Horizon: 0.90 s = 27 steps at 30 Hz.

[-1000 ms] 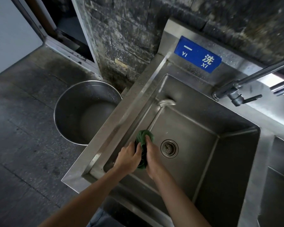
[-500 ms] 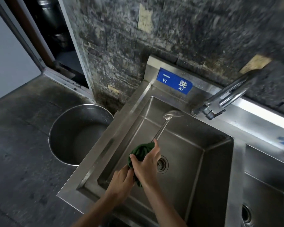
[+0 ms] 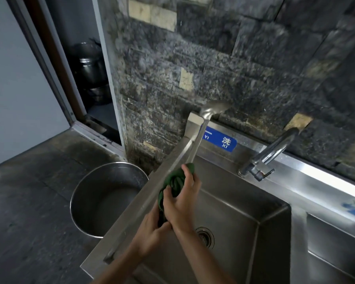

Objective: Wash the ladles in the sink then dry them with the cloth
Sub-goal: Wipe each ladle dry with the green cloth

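Sink [image 3: 242, 203] sits w/ its left rim running diagonally from near bottom centre up to the back corner by the wall [image 3: 213, 58]; a flat steel ledge borders that side. Left of the rim, open dark floor [image 3: 29, 201] w/ a big steel pot [image 3: 86, 201] standing on it, just beside the sink's edge. Pot looks empty; inside is dim, can't tell for sure. Basin has a drain [image 3: 204, 236] at the bottom, near the wrists. Second basin [image 3: 336, 242] to the right, past a divider. Faucet [image 3: 275, 152] mounted on the back ledge, spout arching up right. Blue sign [image 3: 223, 141] on the backsplash behind the ladle.

Ladle [image 3: 197, 140] is held up over the sink's back-left corner, handle slanting up, bowl at top against the dark wall. Green cloth [image 3: 174, 181] is bunched around the lower handle.

Right hand [image 3: 182, 201] is curled round the cloth & handle, fingers wrapped, thumb on top near the cloth's upper end. Left hand [image 3: 150, 234] is below it, fingers closed on the handle's lower end & the cloth's tail. Hands touch each other.
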Each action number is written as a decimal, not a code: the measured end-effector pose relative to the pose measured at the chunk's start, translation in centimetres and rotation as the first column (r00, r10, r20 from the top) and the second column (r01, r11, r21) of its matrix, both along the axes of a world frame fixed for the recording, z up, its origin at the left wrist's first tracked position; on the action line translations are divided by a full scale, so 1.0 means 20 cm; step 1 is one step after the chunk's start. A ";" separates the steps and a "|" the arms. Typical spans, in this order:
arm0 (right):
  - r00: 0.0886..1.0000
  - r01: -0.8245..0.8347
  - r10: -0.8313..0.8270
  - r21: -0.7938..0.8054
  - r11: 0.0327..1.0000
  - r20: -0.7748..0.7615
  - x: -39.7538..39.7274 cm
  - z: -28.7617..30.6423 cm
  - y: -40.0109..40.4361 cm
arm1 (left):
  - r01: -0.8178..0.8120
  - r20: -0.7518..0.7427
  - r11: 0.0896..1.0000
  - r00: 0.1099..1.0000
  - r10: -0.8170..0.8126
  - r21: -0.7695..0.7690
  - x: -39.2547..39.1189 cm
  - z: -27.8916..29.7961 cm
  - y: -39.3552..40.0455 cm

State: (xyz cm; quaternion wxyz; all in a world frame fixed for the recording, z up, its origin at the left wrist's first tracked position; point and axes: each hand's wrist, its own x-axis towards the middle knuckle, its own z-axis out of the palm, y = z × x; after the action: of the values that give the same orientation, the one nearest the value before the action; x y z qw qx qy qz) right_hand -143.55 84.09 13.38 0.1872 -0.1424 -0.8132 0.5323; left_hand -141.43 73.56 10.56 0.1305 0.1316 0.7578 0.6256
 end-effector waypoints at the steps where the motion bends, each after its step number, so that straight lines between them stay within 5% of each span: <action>1: 0.999 -0.016 0.017 0.026 1.000 -0.048 -0.03 0.06 0.02 | 0.039 0.037 0.996 0.998 -0.042 0.079 -0.04 0.04 0.01; 6: 0.960 -0.040 0.086 0.174 0.984 -0.266 -0.15 0.40 0.15 | 0.203 0.090 0.949 0.969 -0.230 0.240 -0.26 0.32 0.12; 11: 0.878 -0.009 0.159 0.318 0.948 -0.452 -0.22 0.79 0.29 | 0.286 -0.108 0.908 0.958 -0.265 0.307 -0.39 0.65 0.33; 16: 0.807 0.079 0.196 0.431 0.899 -0.557 -0.23 1.13 0.38 | 0.184 -0.376 0.896 0.926 -0.021 0.404 -0.43 0.96 0.55; 21: 0.787 0.147 0.186 0.473 0.869 -0.588 -0.20 1.32 0.46 | 0.157 -0.306 0.783 0.951 0.046 0.602 -0.42 1.11 0.71; 24: 0.786 0.196 0.147 0.467 0.862 -0.600 -0.20 1.43 0.52 | 0.146 -0.387 0.862 0.920 0.062 0.486 -0.39 1.11 0.76; 27: 0.750 0.314 0.070 0.447 0.837 -0.658 -0.22 1.65 0.60 | 0.023 -0.211 0.960 0.977 0.038 0.279 -0.34 0.96 0.84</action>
State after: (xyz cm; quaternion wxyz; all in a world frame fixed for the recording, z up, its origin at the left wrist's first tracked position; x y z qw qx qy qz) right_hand -147.93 96.01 46.46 0.5252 0.0538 -0.7993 0.2871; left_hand -148.22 90.35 29.70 0.0259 0.2126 0.6718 0.7091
